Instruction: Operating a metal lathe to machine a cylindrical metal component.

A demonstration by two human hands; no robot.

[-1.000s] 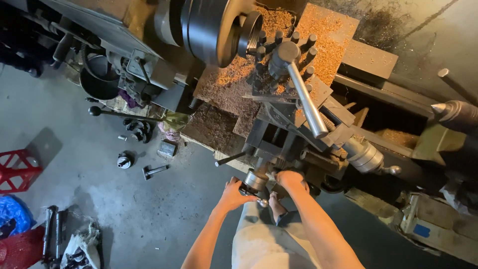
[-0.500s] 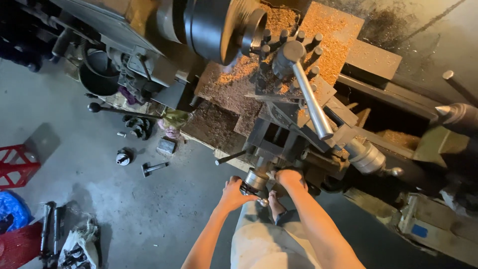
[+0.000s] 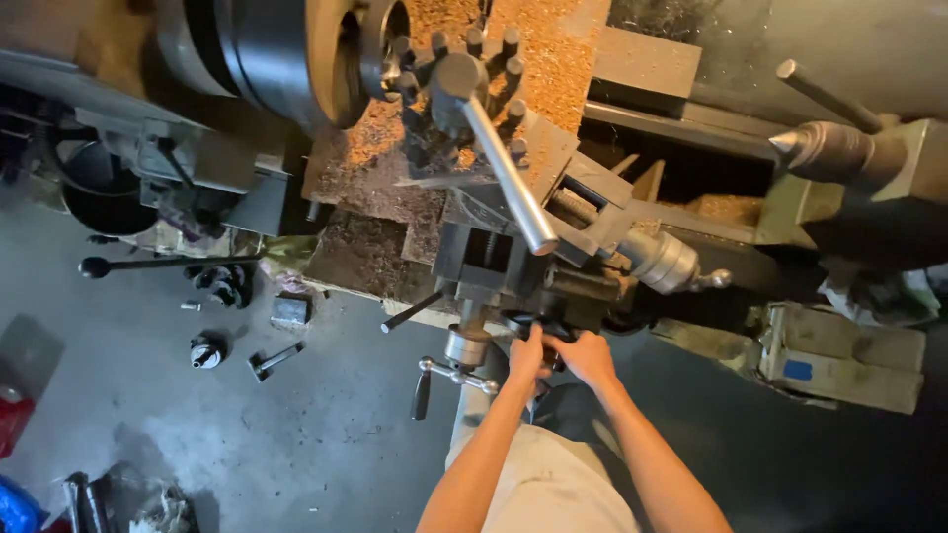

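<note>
Hands, left (image 3: pixel 526 357) and right (image 3: pixel 585 355), grip handwheel (image 3: pixel 541 326); crank (image 3: pixel 446 375) alongside, shavings (image 3: pixel 523 59) above.

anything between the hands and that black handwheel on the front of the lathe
Nothing visible does. The left hand and right hand both already rest on the black handwheel, side by side. The crank handle sits apart, to the left.

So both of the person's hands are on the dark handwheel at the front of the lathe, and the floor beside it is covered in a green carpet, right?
Not quite. In the head view both hands, left hand and right hand, do grip the dark handwheel on the lathe, but the floor is bare grey concrete, not green carpet.
</note>
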